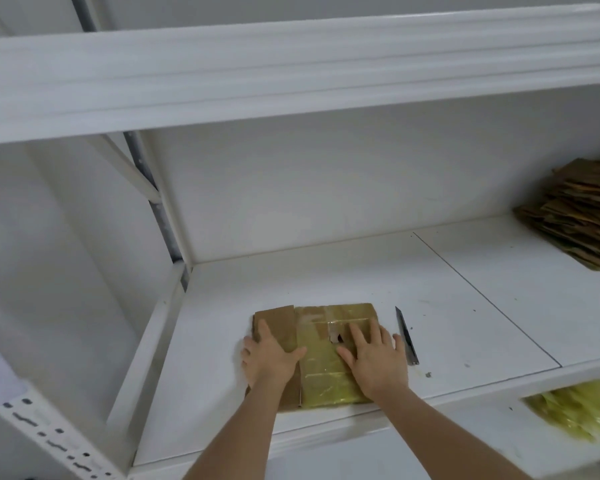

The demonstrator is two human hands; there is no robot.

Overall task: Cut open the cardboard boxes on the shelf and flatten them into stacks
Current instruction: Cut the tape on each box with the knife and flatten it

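A flattened box (321, 355) was seen lying on the white shelf (447, 306), near the front edge, left of centre. Its top was covered w/ yellowish tape; bare brown cardboard showed along the left side, incl. a flap at the far left corner. A small torn hole was visible near the middle of the top.

Both hands were laid flat on the box, palms down. Left hand (272, 355): grip wide, fingers spread & straight, pressed on the brown left part, w/ the outer fingers reaching past the box's left edge. Right hand (374, 356): grip wide too, fingers spread, pressed on the taped right part; nothing was held in either.

A knife (406, 336) w/ its blade out was lying on the shelf just beside the right hand, apart from the box.

A stack (579, 216) of flattened cardboard was piled at the far right of the shelf, well apart from the box. Yellow tape scraps (582, 410) were seen below the shelf edge at right, blurred.
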